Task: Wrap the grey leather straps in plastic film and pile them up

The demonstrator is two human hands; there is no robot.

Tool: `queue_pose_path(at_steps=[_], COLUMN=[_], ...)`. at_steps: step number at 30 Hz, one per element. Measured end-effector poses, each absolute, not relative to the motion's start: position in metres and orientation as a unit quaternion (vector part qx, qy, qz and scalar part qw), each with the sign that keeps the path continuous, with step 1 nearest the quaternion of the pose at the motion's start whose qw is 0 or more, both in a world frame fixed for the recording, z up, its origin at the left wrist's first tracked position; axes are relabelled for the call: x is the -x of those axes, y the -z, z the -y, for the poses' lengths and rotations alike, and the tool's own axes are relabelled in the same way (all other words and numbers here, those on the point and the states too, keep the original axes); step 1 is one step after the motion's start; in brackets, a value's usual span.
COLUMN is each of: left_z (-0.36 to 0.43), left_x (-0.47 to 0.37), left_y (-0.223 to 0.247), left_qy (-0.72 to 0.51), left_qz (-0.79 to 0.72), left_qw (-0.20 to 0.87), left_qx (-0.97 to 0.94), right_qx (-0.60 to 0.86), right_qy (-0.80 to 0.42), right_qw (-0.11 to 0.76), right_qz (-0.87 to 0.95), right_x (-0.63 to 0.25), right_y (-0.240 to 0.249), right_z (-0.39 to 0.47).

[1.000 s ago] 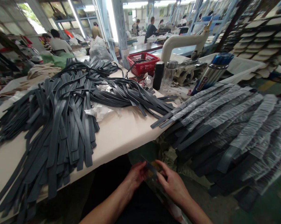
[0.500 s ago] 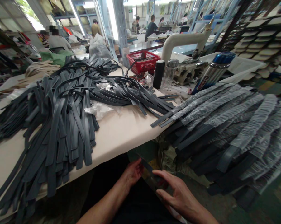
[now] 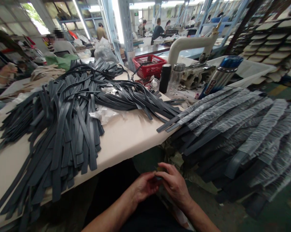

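My left hand and my right hand meet below the table's front edge, over my lap. Their fingertips pinch the end of a dark strap, most of which is hidden behind the hands; a clear sleeve seems to trail down past my right wrist. On the cream table lies a big heap of bare dark grey straps. To the right a stack of straps in clear plastic sleeves fans out.
At the back of the table stand a red basket, a black flask, a clear bottle and a steel thermos by a sewing machine. Crumpled plastic lies among the straps. Other people work far behind.
My hands have drawn together; the right hand slid up the strap from lower right to meet the left at its end. The strap's visible length between them has vanished.
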State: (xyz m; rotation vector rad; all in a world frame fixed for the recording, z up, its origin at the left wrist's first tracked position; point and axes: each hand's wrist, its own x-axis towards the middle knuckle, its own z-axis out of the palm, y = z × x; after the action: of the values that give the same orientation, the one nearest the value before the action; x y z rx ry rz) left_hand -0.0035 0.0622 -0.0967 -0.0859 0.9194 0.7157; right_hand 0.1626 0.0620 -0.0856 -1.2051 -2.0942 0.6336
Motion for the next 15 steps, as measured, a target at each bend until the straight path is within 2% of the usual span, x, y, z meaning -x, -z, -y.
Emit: queue_pose_path(at_steps=[4,6,8,11,13,15], left_z=[-0.060,-0.063,-0.071,-0.088,-0.095,-0.098], left_x=[0.000,-0.002,-0.006,-0.014,-0.022,-0.030], left_y=[0.087,0.088,0.095,0.113,0.126,0.137], left_qy=[-0.337,-0.341,-0.359,-0.400,-0.421,-0.435], left_qz=[-0.380,-0.373,-0.390,-0.441,-0.466,-0.478], left_qw=[0.860,0.862,0.846,0.801,0.776,0.762], left_qx=[0.039,0.045,0.053,0.062,0.059,0.046], right_qx=[0.405,0.414,0.427,0.444,0.464,0.502], right_qy=[-0.316,-0.372,-0.443,-0.546,-0.582,-0.569], right_qw=[0.353,0.338,0.285,0.156,0.093,0.069], right_qz=[0.782,0.759,0.735,0.693,0.661,0.648], right_x=[-0.169,-0.178,-0.192,-0.219,-0.242,-0.266], right_y=[0.080,0.066,0.049,0.041,0.056,0.086], right_z=[-0.061,-0.054,-0.041,-0.014,0.009,0.034])
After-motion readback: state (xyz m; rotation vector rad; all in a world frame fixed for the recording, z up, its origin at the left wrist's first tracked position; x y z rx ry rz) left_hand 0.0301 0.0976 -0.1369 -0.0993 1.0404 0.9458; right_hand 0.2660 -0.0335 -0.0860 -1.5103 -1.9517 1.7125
